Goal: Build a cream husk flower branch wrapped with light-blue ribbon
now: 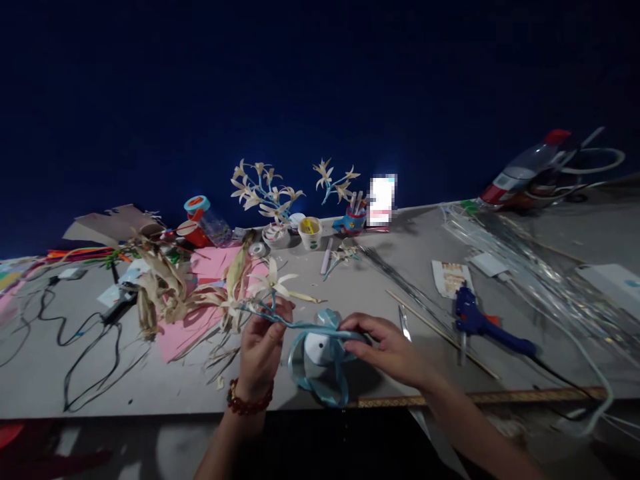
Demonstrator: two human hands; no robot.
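Observation:
My left hand [265,333], with a beaded bracelet at the wrist, pinches a blue-wrapped flower stem [300,325] that runs sideways above the table. A pale flower [273,281] of dried husk rises from the stem near those fingers. At the stem's other end, my right hand [377,343] has thumb and fingers closed on it together with light blue ribbon. Loops of this ribbon [320,395] hang below the stem. Behind them lies a white ribbon spool [316,349] with a small dark hole. The fingertips of my left hand are partly hidden.
A blue glue gun [483,323] and scissors [404,323] lie on the right, near a thin stick [480,362] and wires [400,273]. Dried husks [167,290] and pink paper [175,337] cover the left. Finished flower branches [267,190], cups [310,235] and a lit phone [381,200] stand behind.

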